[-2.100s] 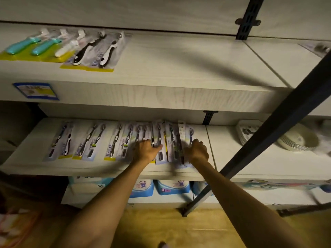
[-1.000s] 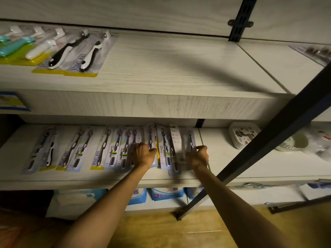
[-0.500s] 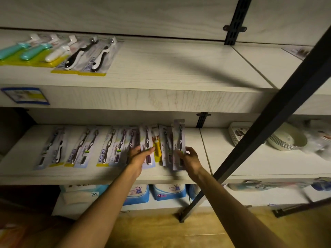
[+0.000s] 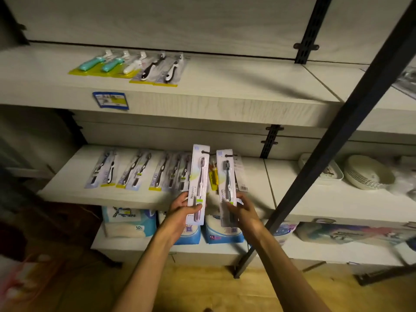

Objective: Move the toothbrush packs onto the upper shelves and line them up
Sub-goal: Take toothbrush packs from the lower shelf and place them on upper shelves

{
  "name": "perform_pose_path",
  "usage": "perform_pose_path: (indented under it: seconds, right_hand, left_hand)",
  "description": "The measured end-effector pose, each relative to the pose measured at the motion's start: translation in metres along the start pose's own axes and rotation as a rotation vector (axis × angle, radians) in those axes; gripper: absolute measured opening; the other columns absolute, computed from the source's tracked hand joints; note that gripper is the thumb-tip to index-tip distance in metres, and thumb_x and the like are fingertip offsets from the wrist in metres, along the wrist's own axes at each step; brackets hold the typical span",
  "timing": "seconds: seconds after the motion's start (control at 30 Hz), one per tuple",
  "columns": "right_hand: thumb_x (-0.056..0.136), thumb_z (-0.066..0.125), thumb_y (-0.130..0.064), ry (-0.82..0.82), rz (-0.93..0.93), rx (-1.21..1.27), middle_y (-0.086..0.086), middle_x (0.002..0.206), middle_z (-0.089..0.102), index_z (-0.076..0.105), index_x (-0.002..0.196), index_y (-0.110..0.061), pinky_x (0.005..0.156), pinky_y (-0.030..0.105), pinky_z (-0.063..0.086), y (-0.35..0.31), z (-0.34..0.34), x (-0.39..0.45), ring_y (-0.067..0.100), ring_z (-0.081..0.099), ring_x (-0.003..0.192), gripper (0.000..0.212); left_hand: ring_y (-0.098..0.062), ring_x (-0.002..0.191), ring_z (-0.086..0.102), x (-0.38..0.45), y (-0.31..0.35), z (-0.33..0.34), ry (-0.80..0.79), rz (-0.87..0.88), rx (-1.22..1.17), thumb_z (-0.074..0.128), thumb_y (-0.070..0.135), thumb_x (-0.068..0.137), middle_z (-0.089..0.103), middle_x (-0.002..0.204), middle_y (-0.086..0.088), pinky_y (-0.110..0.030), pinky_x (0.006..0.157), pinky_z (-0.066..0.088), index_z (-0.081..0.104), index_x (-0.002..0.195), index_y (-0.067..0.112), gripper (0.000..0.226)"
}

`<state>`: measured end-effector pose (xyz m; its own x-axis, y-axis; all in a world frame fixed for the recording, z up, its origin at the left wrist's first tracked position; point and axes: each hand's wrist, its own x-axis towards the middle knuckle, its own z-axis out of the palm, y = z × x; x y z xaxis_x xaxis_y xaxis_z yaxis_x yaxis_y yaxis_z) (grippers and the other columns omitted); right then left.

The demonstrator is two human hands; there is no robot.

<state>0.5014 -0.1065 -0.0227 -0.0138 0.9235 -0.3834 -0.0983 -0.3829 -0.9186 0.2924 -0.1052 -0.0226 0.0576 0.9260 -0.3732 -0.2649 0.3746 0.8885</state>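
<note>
Two toothbrush packs are held upright in front of the middle shelf (image 4: 135, 200), one in each hand. The pink-brush pack (image 4: 198, 183) is pinched near its lower end by the left hand (image 4: 182, 210), the thumb laid across the card's face and the fingers curled behind it; the pack rises from that hand toward 12 o'clock. The dark-brush pack (image 4: 227, 185) is gripped low down by the right hand (image 4: 242, 212), thumb on the front and fingers wrapped behind, and it too stands toward 12 o'clock from the hand. The two packs are just beside each other, apart by a narrow gap, the dark one at 3 o'clock of the pink one. Behind them, toward 10 o'clock of the left hand, a row of packs (image 4: 139, 172) is laid flat on the middle shelf, with a few more seen between and behind the held pair. On the upper shelf (image 4: 236, 97), at 11 o'clock from the hands and well apart from them, a short overlapping row of five packs (image 4: 135, 67) is lined up. A stack of dishes (image 4: 369, 172) is seen at 3 o'clock on the neighbouring shelf.
</note>
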Motion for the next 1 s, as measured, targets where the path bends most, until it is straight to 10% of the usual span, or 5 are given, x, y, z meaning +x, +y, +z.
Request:
perform_pose_path:
  seconds: [0.13, 0.4, 0.77, 1.0]
  right_hand:
    - [0.098, 0.062, -0.016, -0.005, -0.037, 0.032, 0.002, 0.114, 0.072, 0.056, 0.124, -0.021, 0.063, 0.024, 0.057, -0.002, 0.01, -0.052, 0.017, 0.071, 0.098, 0.027]
    - [0.094, 0.063, -0.011, 0.067, -0.187, 0.067, -0.005, 0.111, 0.074, 0.059, 0.121, -0.016, 0.091, 0.05, 0.058, -0.016, 0.005, -0.163, 0.016, 0.07, 0.104, 0.027]
    - [0.098, 0.057, -0.018, 0.199, -0.354, 0.104, 0.002, 0.111, 0.073, 0.053, 0.127, -0.028, 0.067, 0.043, 0.06, -0.058, -0.048, -0.235, 0.022, 0.072, 0.1, 0.031]
    - [0.095, 0.059, -0.015, 0.309, -0.367, 0.172, -0.011, 0.106, 0.074, 0.056, 0.12, -0.03, 0.067, 0.06, 0.06, -0.068, -0.102, -0.241, 0.02, 0.072, 0.097, 0.029]
  left_hand:
    - [-0.029, 0.113, 0.067, -0.049, 0.0, -0.005, 0.003, 0.053, 0.023, 0.068, -0.006, 0.085, 0.073, 0.116, -0.007, -0.057, 0.105, 0.045, 0.062, 0.126, 0.018, 0.048]
    - [-0.025, 0.111, 0.068, -0.129, 0.016, 0.003, -0.067, 0.132, -0.04, 0.063, -0.009, 0.087, 0.073, 0.117, -0.004, -0.036, 0.073, 0.057, 0.061, 0.125, 0.019, 0.047]
    - [-0.027, 0.099, 0.072, -0.163, 0.048, 0.07, -0.265, 0.216, -0.08, 0.096, 0.016, 0.047, 0.075, 0.107, -0.014, -0.028, 0.07, 0.06, 0.065, 0.116, 0.008, 0.076]
    - [-0.031, 0.1, 0.072, -0.157, 0.052, 0.14, -0.368, 0.213, 0.05, 0.094, 0.01, 0.057, 0.075, 0.106, -0.014, -0.038, 0.082, 0.058, 0.066, 0.116, 0.01, 0.066]
